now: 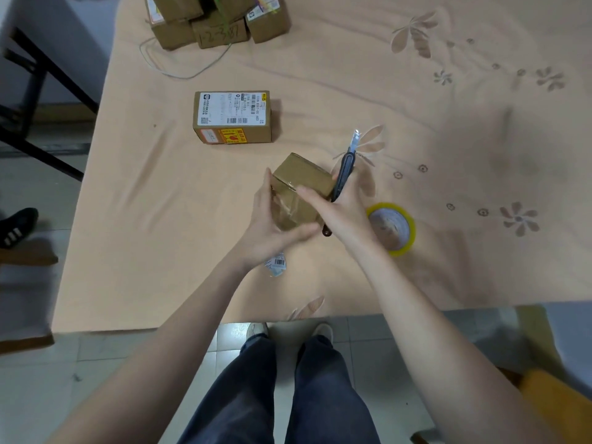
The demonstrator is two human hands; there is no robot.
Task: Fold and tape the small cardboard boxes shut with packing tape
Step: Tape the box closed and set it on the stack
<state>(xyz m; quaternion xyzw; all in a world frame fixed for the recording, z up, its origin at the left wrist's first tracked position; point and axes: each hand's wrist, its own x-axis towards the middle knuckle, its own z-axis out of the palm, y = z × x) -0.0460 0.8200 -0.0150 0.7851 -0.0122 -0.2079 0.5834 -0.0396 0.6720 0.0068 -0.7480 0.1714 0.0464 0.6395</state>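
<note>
Both hands are on a small cardboard box (299,190), held tilted just above the counter (134,219), which is covered w/ a peach cloth printed w/ flowers. The left hand (272,225) cups the box's left side and underside, fingers curled closed round it, thumb up along the left edge. The right hand (339,209) presses its fingers on the box's near face while also gripping a utility knife (344,174), dark handle running through the palm, metal blade end pointing up and away (whether the blade touches the box, can't tell). Clear tape shows glossy and wrinkled on the box's near face. Just right of the right wrist, a roll of packing tape (392,229) w/ a yellowish rim lies flat on the cloth. A torn label scrap (277,264) w/ a barcode lies under the left wrist. Further back, a closed box w/ shipping label (233,116) sits alone, well apart from the held one. At the far edge, a pile of boxes (217,20) is stacked together, one marked in handwritten numbers, w/ a thin cord (179,68) looping out from it over the cloth.
</note>
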